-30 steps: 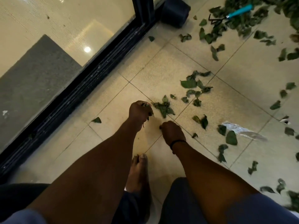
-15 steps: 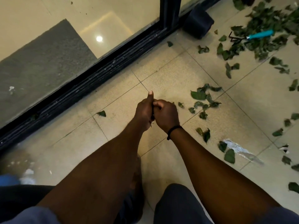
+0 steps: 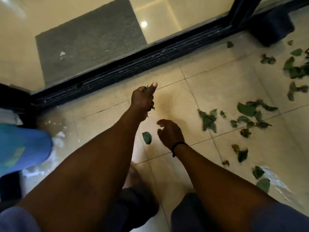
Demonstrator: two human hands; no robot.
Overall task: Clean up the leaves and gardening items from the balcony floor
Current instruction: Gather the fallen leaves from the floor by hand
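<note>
Beige balcony tiles [image 3: 217,84], I see my left hand [image 3: 142,99] clutching a leaf bunch [image 3: 151,106], thumb pointing toward the door track [image 3: 133,64], right hand [image 3: 168,133] loose, empty.

— What sort of place is this looking like?
— A home balcony: beige floor tiles [image 3: 217,84] are running up to a sliding door track [image 3: 133,67], a grey doormat [image 3: 90,41] lying just beyond it.
</note>
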